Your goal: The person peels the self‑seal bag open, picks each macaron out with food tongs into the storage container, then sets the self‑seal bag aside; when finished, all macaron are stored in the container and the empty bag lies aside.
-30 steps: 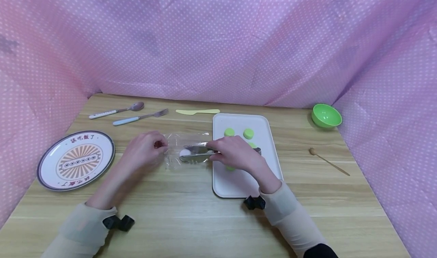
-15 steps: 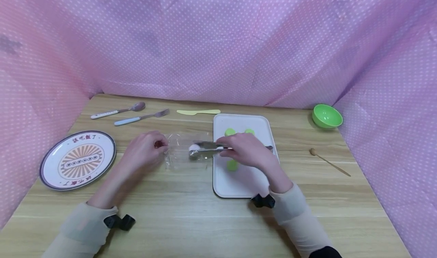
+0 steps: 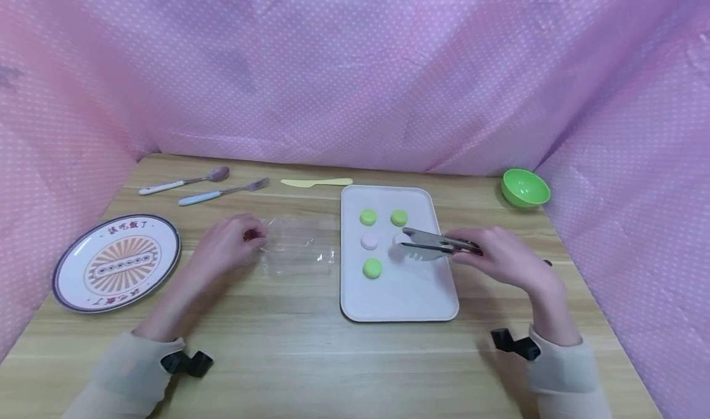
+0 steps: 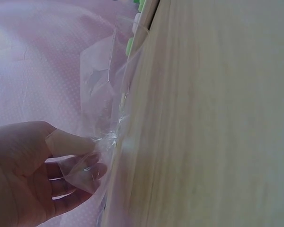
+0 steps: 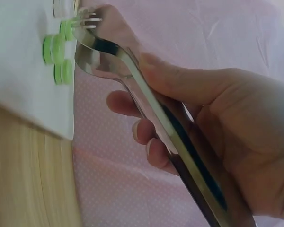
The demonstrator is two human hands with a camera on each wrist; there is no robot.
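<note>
In the head view my left hand (image 3: pixel 230 246) pinches the near edge of a clear plastic bag (image 3: pixel 299 246), which lies to its right. The left wrist view shows the bag's film (image 4: pixel 97 85) between thumb and fingers. My right hand (image 3: pixel 501 256) grips metal tongs (image 3: pixel 438 241) over the white tray (image 3: pixel 399 299). A pale round macaron (image 3: pixel 402 239) shows between the tongs' tips; whether it is clamped I cannot tell. Another pale macaron (image 3: pixel 369 241) and green macarons (image 3: pixel 372 268) lie on the tray. The right wrist view shows the tongs (image 5: pixel 156 113) held along the palm.
At the back left lie a spoon (image 3: pixel 217 174), a fork (image 3: pixel 257 184) and a yellow knife (image 3: pixel 316 183). A printed plate (image 3: pixel 66 277) sits at left. A green bowl (image 3: pixel 524 188) stands back right. Pink dotted cloth (image 3: pixel 355 68) walls the table.
My right hand has drawn the tongs rightward out of the bag and over the tray. The pale macaron seen in the bag earlier no longer shows there. My left hand has stayed at the bag.
</note>
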